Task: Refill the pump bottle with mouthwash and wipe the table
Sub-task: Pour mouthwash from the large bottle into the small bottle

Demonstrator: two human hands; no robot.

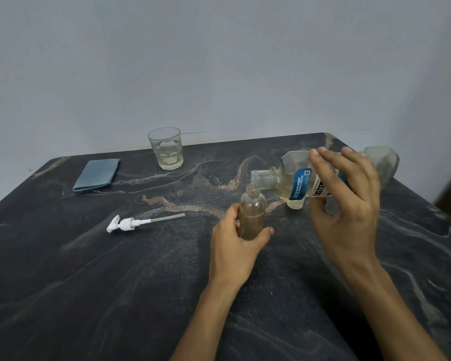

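- The small clear pump bottle (252, 217) is being held upright on the dark marbled table (89, 282), near its middle, with its neck open and liquid standing at roughly mid-height.
- It is being gripped low on its body by the left hand (235, 246), with fingers and thumb curled round it.
- The mouthwash bottle (297, 178) is being tipped almost level by the right hand (346, 201), whose fingers and thumb are wrapped round its labelled middle; its open mouth is being kept right at the small bottle's neck.
- The refilling step is judged to be in hand, with the pour only partly done.
- For the next move, a steady tilt and a close watch on the rising level are being called for, since the neck is narrow and spilling is likely.
- The white pump head (126, 224) with its dip tube is lying well to the left, waiting to be refitted.
- A folded blue cloth (97, 174) and a glass tumbler (166, 148) are standing farther back; nothing is blocking the pour.
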